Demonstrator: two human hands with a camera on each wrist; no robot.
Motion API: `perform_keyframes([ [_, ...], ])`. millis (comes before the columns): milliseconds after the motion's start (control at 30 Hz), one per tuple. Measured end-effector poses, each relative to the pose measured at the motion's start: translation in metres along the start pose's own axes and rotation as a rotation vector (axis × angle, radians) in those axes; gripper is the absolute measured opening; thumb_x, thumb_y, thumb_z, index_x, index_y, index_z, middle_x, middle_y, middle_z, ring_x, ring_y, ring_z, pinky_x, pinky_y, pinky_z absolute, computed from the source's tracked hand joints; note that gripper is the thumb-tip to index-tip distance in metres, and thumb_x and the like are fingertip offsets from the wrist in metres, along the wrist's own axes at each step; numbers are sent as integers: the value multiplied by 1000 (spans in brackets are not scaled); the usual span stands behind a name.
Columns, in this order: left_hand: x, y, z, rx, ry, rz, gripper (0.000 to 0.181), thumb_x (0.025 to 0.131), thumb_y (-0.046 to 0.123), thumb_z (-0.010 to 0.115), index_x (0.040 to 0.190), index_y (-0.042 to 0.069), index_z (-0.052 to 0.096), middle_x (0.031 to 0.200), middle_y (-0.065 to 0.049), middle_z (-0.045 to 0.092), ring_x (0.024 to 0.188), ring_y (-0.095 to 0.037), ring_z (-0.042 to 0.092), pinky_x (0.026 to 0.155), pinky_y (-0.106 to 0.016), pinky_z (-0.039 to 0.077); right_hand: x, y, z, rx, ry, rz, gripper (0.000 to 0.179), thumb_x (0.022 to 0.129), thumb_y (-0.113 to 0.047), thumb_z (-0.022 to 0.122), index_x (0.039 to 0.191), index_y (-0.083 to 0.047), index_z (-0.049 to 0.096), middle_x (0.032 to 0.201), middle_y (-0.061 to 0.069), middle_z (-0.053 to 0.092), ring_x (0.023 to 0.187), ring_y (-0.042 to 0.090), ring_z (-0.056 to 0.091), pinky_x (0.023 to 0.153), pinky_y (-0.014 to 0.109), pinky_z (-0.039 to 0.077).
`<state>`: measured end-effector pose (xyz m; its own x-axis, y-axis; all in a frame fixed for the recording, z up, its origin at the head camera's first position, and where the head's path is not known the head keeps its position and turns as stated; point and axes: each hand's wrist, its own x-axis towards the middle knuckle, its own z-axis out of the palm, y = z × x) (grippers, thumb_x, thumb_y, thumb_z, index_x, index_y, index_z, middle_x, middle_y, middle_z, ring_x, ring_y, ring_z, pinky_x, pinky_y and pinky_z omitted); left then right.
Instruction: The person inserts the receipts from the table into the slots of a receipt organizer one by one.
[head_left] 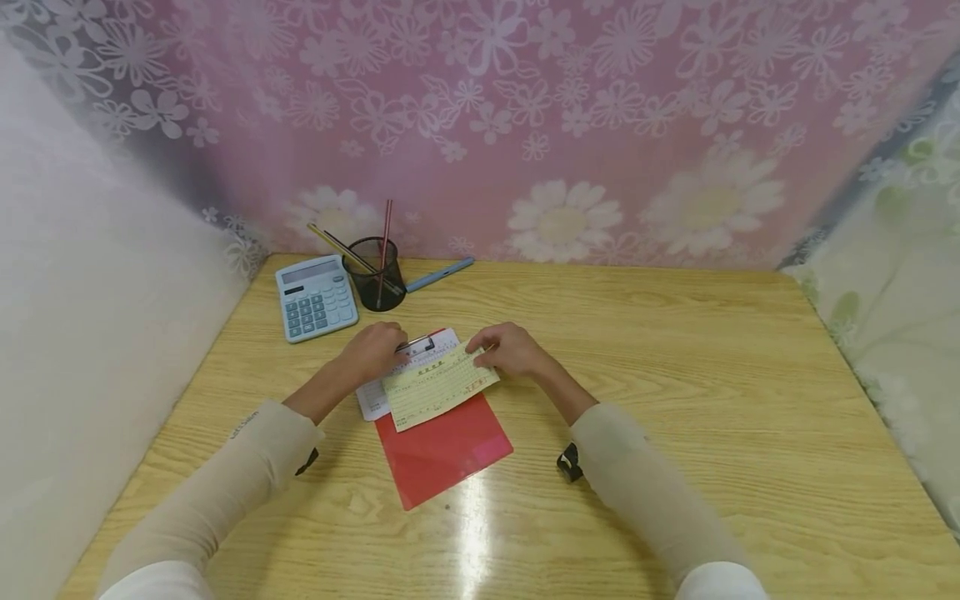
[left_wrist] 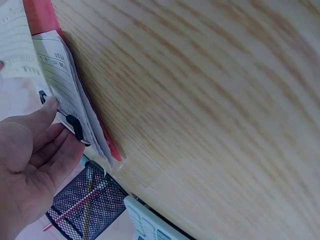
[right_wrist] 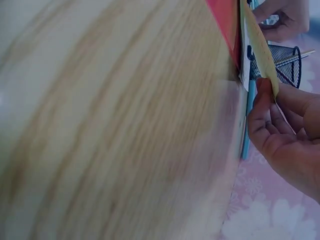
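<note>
A red clipboard (head_left: 442, 454) lies tilted on the table with white printed sheets (head_left: 371, 398) under its metal clip (left_wrist: 67, 117). My left hand (head_left: 372, 354) is at the clip, the thumb on it and the fingers curled at its far side, as the left wrist view shows. Between thumb and fingers, my right hand (head_left: 510, 350) pinches the right edge of a yellow form slip (head_left: 435, 387). This slip lies over the white sheets, raised a little and bowed. Whether its upper edge is under the clip cannot be made out.
Behind the left hand stands a black mesh pen cup (head_left: 378, 287) with pencils. A light blue calculator (head_left: 317, 300) lies left of it, a blue pen (head_left: 441, 273) right of it. A flowered curtain (head_left: 465, 167) hangs along the table's back edge.
</note>
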<state>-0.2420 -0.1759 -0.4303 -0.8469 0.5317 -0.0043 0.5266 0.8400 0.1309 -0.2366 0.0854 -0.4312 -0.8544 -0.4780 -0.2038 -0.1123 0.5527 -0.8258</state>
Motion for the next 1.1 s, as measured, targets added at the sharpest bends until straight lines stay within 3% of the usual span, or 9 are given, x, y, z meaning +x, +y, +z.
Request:
perform_keyframes([
  [100,0,1,0,-5,-3,1,15,82,17,73,81,4,66,81,-8,62,72,-19,57,68,-36,47,5,-2,6,-32,18,-7,19,88,-12,66,106,-8,70,105,10,67,78,16,58,65,25,45],
  [333,1,2,-2,-5,-13,6,15,83,16,73,78,4,64,78,-7,60,67,-16,49,64,-33,43,12,-6,19,-39,16,2,23,87,-4,61,109,-6,68,108,12,63,74,15,50,57,23,38],
  [467,2,1,-2,-3,-26,15,15,84,15,71,77,4,63,76,-7,58,65,-16,46,62,-32,39,15,-13,27,-73,46,16,20,86,-4,63,105,-6,68,99,10,65,81,16,57,64,23,42],
  [567,3,1,-2,2,-45,23,14,84,15,70,79,3,64,78,-7,59,66,-16,49,63,-32,41,16,-18,32,-128,78,21,19,85,-4,64,104,-6,68,95,8,65,83,16,55,68,23,42],
  [800,4,0,-5,29,-112,50,14,89,15,66,89,2,68,84,-9,61,71,-16,54,67,-33,47,17,-22,39,-188,118,19,19,86,-2,62,104,-4,68,80,5,57,71,13,45,63,21,37],
  [1100,4,-2,-8,-93,-84,102,18,91,8,60,75,3,66,70,-6,52,61,-13,40,59,-27,36,22,-21,43,-260,127,-14,23,88,1,56,108,-2,66,81,6,56,74,14,45,70,25,40],
])
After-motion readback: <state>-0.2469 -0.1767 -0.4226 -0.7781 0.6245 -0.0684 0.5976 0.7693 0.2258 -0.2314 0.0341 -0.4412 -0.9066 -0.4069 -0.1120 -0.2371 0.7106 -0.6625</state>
